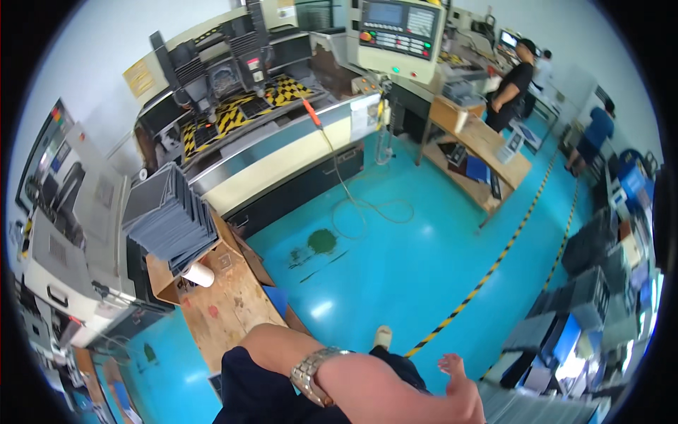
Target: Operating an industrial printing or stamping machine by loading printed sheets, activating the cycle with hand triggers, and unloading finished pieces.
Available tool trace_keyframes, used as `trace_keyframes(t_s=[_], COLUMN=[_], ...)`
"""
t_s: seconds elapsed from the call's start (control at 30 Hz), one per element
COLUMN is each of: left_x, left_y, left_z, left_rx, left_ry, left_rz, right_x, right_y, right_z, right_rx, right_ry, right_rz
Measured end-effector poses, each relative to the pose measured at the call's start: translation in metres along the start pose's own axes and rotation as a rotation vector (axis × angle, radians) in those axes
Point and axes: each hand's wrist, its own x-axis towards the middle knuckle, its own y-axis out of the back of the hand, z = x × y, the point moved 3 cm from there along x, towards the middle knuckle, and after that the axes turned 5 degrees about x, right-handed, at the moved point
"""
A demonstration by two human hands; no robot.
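A metal-band wristwatch circles my left wrist, and that arm reaches across low in front of me toward the right. The back of my left hand is blurred, its fingers run together with the skin beside my other hand, and I cannot tell whether they touch it. To its right, my right hand is raised, with small blurred fingertips loosely bent and nothing visible in them. Beyond my left arm lies a worn wooden table. On its far end stand a tall stack of thin grey plates and a white cup-shaped roll.
Ahead stands a large machine with a striped bed and a control panel. An orange-handled air gun hangs its hose onto the blue floor. A wooden cart, crates and two people are at right.
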Motion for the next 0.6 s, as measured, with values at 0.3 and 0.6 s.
trace_keyframes(t_s=[0.3,0.6], left_x=[-0.051,-0.132], left_y=[-0.025,0.048], left_z=[-0.058,-0.119], left_rx=[0.245,0.424], left_ry=[0.076,0.14], left_rz=[-0.31,-0.604], right_x=[0.169,0.267], right_y=[-0.077,-0.271], right_z=[-0.06,-0.152], right_rx=[-0.295,-0.666], right_ry=[-0.332,-0.219], right_rz=[-0.341,-0.695])
